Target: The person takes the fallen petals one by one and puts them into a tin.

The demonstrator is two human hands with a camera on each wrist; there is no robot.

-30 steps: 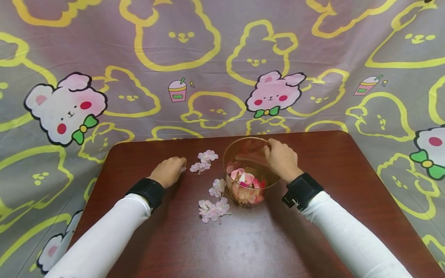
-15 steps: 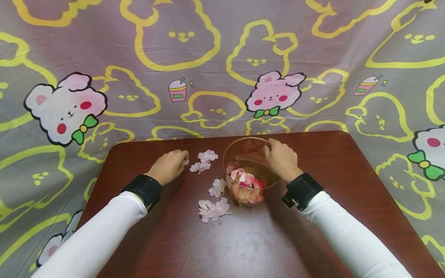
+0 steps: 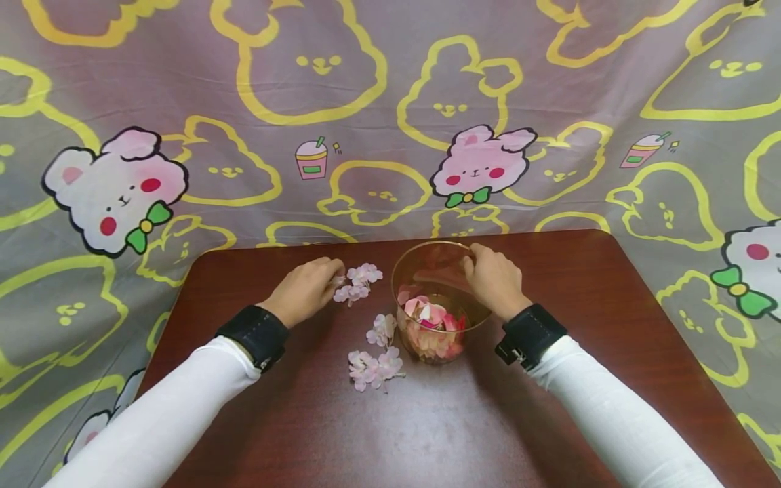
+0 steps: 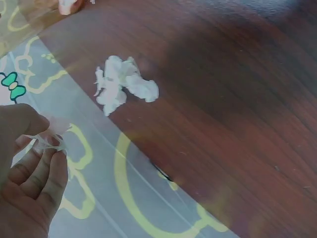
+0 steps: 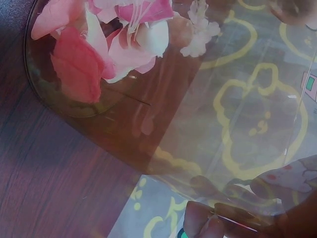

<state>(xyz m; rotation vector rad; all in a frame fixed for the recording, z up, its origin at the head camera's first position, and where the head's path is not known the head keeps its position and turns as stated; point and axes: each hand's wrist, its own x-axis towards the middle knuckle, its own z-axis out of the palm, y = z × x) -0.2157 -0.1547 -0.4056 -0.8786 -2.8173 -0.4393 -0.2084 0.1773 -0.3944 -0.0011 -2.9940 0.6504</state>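
Glass bowl (image 3: 441, 298) sits just right of the frame's centre on the dark table (image 3: 610, 352), pink petals (image 3: 430, 325) piled in its bottom. Your right hand (image 3: 495, 279) grips its far rim, fingers curled over the edge. Your left hand (image 3: 307, 290), left of centre, pinches a thin pale petal (image 4: 48, 143) beside the loose blossoms (image 3: 358, 282).

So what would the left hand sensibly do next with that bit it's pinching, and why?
Probably carry it over and drop it into the clear cup. The left hand pinches a pale petal in its fingertips, the cup already holds pink petals, and the right hand holds the cup's rim. More blossoms lie on the table beside the left hand.
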